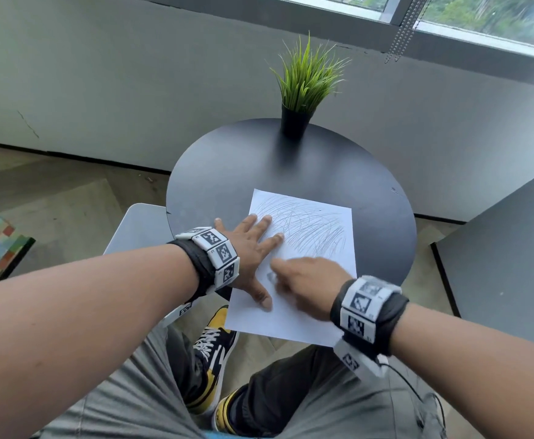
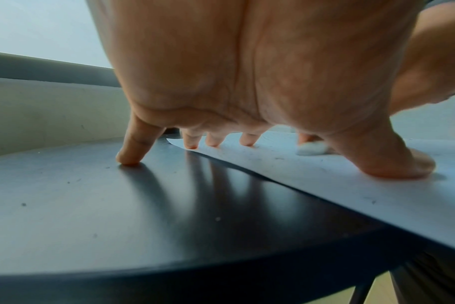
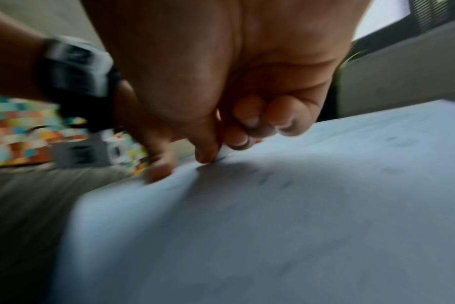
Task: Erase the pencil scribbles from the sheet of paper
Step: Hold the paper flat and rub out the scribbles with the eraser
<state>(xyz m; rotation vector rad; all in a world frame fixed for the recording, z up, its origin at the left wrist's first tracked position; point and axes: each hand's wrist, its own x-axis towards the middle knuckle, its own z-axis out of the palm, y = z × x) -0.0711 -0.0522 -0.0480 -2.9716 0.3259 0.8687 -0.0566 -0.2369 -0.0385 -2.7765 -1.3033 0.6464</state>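
Note:
A white sheet of paper [image 1: 294, 315] lies on the round black table [image 1: 227, 166], its near end hanging over the table's edge. Grey pencil scribbles [image 1: 306, 229] cover its far half. My left hand [image 1: 253, 248] lies flat with spread fingers, pressing the sheet's left side; the little finger rests on the bare table. My right hand [image 1: 303, 280] is blurred at mid-sheet, fingers curled, pinching a small white eraser [image 3: 225, 152] against the paper. The left wrist view shows the eraser [image 2: 312, 149] on the sheet [image 2: 351, 185] past my thumb.
A potted grass plant [image 1: 303, 90] in a black pot stands at the table's far edge. A grey chair seat [image 1: 138, 229] sits left of the table, a grey surface [image 1: 506, 261] at the right. My knees and yellow-black shoes [image 1: 211, 353] are below.

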